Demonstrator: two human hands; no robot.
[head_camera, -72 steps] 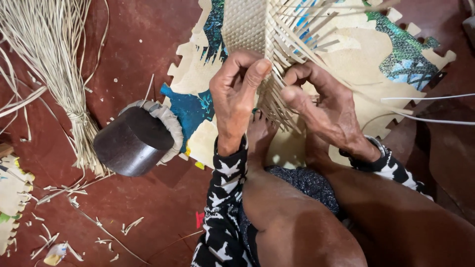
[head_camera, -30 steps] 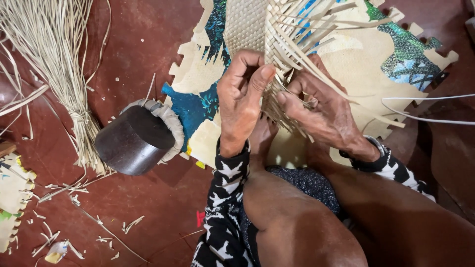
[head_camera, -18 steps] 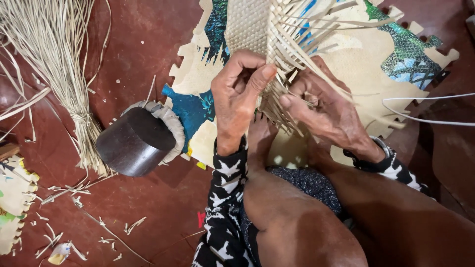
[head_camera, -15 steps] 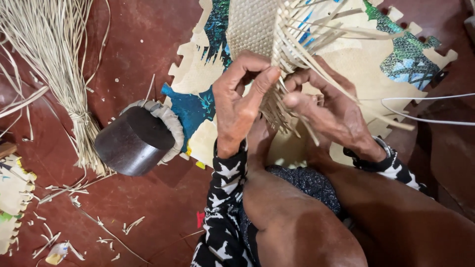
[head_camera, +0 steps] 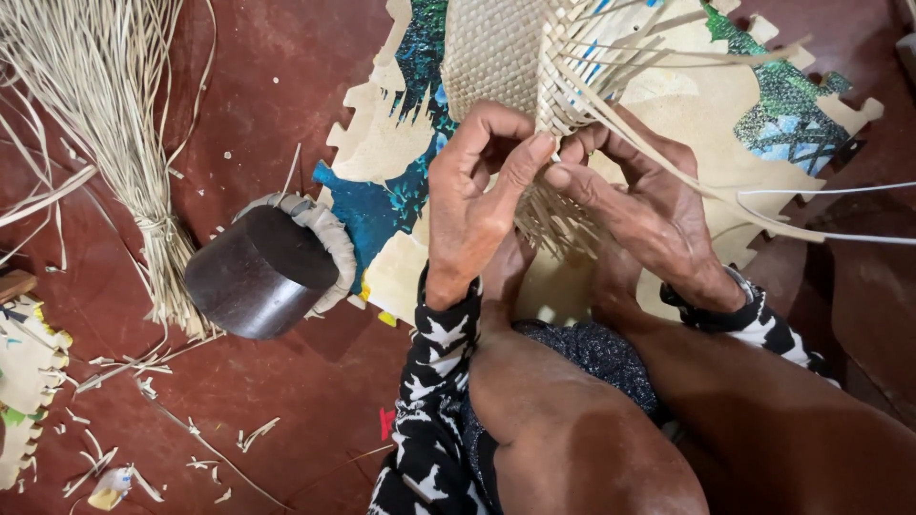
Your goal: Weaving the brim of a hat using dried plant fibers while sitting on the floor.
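**Both hands pinched on the woven strip's working edge**

Seated on a dark red floor (head_camera: 267, 67), legs drawn up, with a patterned foam mat (head_camera: 382, 153) spread beneath the work. Held upright over the mat's middle: a narrow woven straw panel (head_camera: 491, 52), tightly plaited at the top, fraying into loose pale strands (head_camera: 658, 57) that fan out toward the mat's right edge and beyond it.

Left hand (head_camera: 472, 205) closed narrow on the panel's lower edge, thumb and forefinger pressed together on the weave, remaining fingers curled beside them. Right hand (head_camera: 644, 210) just beside it, fingertips touching the left thumb, pinching strands at the same spot; palm turned down, loose strands running over the back of the knuckles. Below the hands, unwoven ends (head_camera: 553, 219) hanging down toward a bare foot.

Black-and-white patterned sleeves (head_camera: 434, 410) on both wrists.

Off the mat's left edge, touching it: a dark cylindrical block (head_camera: 258, 272) lying tilted, with a padded ring wrapped around one end. Farther toward the floor's left side, a tied bundle of straw (head_camera: 105, 114), bound near its lower end. Near the bottom left corner, scattered straw clippings (head_camera: 143, 381) and the toothed edge of another foam piece (head_camera: 24, 381)
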